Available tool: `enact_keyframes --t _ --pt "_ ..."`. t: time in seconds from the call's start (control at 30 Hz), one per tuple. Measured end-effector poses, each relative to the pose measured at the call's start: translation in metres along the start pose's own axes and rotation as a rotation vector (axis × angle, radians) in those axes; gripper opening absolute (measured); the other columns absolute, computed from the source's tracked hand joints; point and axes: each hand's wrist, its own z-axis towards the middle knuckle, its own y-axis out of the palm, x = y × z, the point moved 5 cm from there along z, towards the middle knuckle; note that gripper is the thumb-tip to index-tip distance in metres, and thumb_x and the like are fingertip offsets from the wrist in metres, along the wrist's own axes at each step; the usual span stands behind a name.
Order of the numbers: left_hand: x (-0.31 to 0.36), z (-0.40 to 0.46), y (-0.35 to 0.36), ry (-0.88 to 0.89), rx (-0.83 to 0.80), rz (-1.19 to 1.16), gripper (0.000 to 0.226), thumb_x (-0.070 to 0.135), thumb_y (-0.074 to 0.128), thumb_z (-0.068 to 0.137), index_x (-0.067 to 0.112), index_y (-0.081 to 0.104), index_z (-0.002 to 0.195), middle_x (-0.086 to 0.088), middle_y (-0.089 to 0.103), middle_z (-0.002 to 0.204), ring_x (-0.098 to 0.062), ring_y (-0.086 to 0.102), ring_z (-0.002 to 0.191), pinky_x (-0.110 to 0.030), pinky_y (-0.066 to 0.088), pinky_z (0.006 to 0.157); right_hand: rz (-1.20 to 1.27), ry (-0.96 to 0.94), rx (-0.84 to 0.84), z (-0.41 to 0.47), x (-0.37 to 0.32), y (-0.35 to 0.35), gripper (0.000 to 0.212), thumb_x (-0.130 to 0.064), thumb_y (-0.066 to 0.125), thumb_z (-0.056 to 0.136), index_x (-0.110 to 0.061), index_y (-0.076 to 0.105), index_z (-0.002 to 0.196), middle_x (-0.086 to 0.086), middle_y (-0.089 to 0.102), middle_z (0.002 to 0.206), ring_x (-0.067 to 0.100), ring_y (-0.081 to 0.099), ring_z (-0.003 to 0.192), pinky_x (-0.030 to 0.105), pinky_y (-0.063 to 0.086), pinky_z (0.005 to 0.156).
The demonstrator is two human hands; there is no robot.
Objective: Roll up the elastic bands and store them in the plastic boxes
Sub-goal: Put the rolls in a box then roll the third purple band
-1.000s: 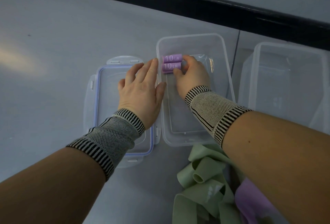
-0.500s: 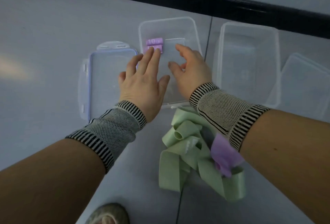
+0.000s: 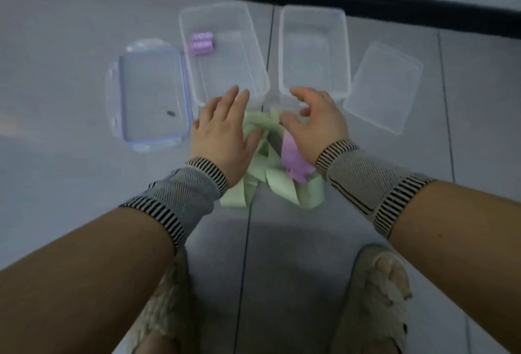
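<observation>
On the grey tiled floor (image 3: 70, 43) stand two clear rectangular plastic boxes (image 3: 314, 51), a lid beside each. The left hand (image 3: 222, 133) and right hand (image 3: 315, 125) hover with loose fingers, holding nothing, over tangled pale-green elastic bands (image 3: 282, 184). Two rolled purple bands (image 3: 201, 43) lie in the left box's far-left corner.

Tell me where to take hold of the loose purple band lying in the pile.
Probably pinch the purple band at its near, bunched end, coming from above on the right hand's side. That end lies exposed on top of the green bands, while its far end is hidden under that hand.
</observation>
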Motion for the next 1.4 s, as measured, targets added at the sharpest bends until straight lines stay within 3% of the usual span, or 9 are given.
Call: enact_keyframes --t 0.2,0.33,0.57,0.77,0.9,1.07,1.2,1.3,1.4 --pt "0.0 -0.016 0.045 0.023 -0.13 0.062 0.056 0.04 0.053 0.088 0.03 0.037 0.141 0.005 0.026 0.154 -0.025 0.026 0.135 -0.045 0.029 0.103 -0.141 0.146 -0.079 -0.027 0.072 0.026 0.034 -0.029 0.068 0.083 -0.018 0.066 0.114 0.004 0.061 0.113 0.021 0.056 0.103 0.025 0.038 0.089" --pt "0.003 -0.003 0.058 0.018 -0.173 0.066 0.054 0.039 0.054 0.088 0.033 0.038 0.139 0.007 0.024 0.154 -0.025 0.023 0.136 -0.044 0.026 0.106 -0.324 0.128 -0.241 -0.028 0.096 0.045 0.039 -0.041 0.067 0.082 -0.021 0.065 0.116 0.007 0.055 0.125 0.03 0.048 0.112 0.032 0.037 0.094" --pt "0.015 -0.001 0.066 0.031 -0.192 0.057 0.056 0.04 0.055 0.087 0.035 0.037 0.139 0.007 0.023 0.154 -0.024 0.02 0.137 -0.042 0.025 0.107 -0.385 0.104 -0.225 -0.024 0.097 0.042 0.025 -0.039 0.058 0.089 -0.022 0.07 0.102 0.008 0.054 0.115 0.03 0.045 0.108 0.03 0.035 0.086" --pt "0.018 -0.008 0.067 0.051 -0.197 0.059 0.057 0.042 0.056 0.086 0.035 0.037 0.14 0.007 0.023 0.154 -0.025 0.022 0.136 -0.043 0.026 0.106 -0.429 0.038 -0.249 -0.029 0.095 0.05 0.025 -0.037 0.057 0.09 -0.023 0.071 0.104 0.002 0.051 0.129 0.029 0.041 0.115 0.028 0.035 0.087" --pt "0.018 -0.01 0.065 0.068 -0.199 0.029 0.057 0.043 0.059 0.084 0.038 0.041 0.137 0.008 0.026 0.153 -0.024 0.022 0.136 -0.043 0.026 0.106 -0.208 0.1 -0.132 -0.024 0.092 0.04 0.016 -0.027 0.06 0.089 -0.019 0.072 0.096 0.006 0.061 0.109 0.028 0.052 0.103 0.027 0.037 0.083" --pt "0.028 -0.004 0.046 0.103 -0.1 -0.109 0.047 0.049 0.06 0.078 0.033 0.059 0.122 0.009 0.048 0.139 -0.023 0.035 0.129 -0.044 0.033 0.101 0.362 0.156 -0.1 -0.016 0.064 0.013 0.016 -0.011 0.061 0.089 -0.02 0.058 0.076 -0.007 0.059 0.07 -0.003 0.056 0.064 0.019 0.048 0.069" --pt "0.044 0.007 0.011 0.172 -0.021 -0.193 0.055 0.056 0.047 0.072 0.028 0.063 0.116 0.007 0.058 0.127 -0.024 0.044 0.123 -0.045 0.036 0.101 0.557 0.164 -0.167 -0.004 0.039 -0.018 0.013 -0.02 0.061 0.087 -0.025 0.064 0.075 0.008 0.067 0.081 0.033 0.065 0.085 0.049 0.055 0.084" --pt "0.058 0.018 -0.028 0.244 0.001 -0.176 0.056 0.056 0.046 0.073 0.026 0.062 0.118 0.006 0.058 0.127 -0.024 0.046 0.122 -0.045 0.038 0.101 0.556 0.13 -0.192 -0.001 0.008 -0.052 0.009 -0.03 0.059 0.074 -0.027 0.068 0.072 0.006 0.065 0.082 0.026 0.06 0.082 0.055 0.052 0.088" --pt "0.079 0.022 -0.076 0.255 -0.015 -0.202 0.041 0.045 0.057 0.08 0.027 0.061 0.117 0.006 0.062 0.119 -0.021 0.049 0.117 -0.042 0.04 0.099 0.567 0.062 -0.234 -0.003 -0.033 -0.09 0.015 -0.014 0.059 0.087 -0.022 0.065 0.077 0.009 0.063 0.087 0.024 0.059 0.084 0.052 0.053 0.087"
